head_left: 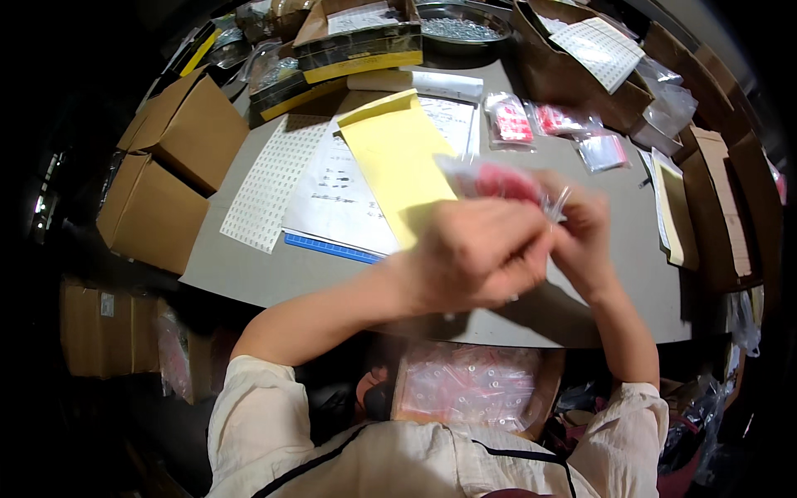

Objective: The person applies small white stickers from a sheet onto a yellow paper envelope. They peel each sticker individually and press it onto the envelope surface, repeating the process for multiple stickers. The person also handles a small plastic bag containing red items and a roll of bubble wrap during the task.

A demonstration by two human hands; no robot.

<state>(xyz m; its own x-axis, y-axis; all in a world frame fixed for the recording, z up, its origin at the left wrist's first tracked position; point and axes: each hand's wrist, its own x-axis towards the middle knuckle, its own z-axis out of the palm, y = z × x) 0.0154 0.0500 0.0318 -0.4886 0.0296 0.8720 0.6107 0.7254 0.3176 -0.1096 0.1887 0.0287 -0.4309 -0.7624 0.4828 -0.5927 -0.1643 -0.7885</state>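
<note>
Over the near right part of the grey table [614, 307], a small clear plastic bag with red print [502, 181] is up in the air, smeared by motion. My left hand [490, 249] is closed, its fingers pinched at the edge of the bag. Against it, my right hand [585, 236] grips the same bag from the right side, partly blurred. What the bag contains cannot be made out. Beneath my forearms, at the table's front edge, an open carton [544, 390] is filled with small clear bags [469, 378] that have red edges and little round pieces in them.
Yellow paper [390, 149], written sheets [336, 195], a label sheet [274, 183] and a blue ruler [328, 249] lie left of centre. Bag packs [508, 120] lie behind my hands. Cartons [199, 133] flank the table; a metal bowl [461, 29] stands at the back.
</note>
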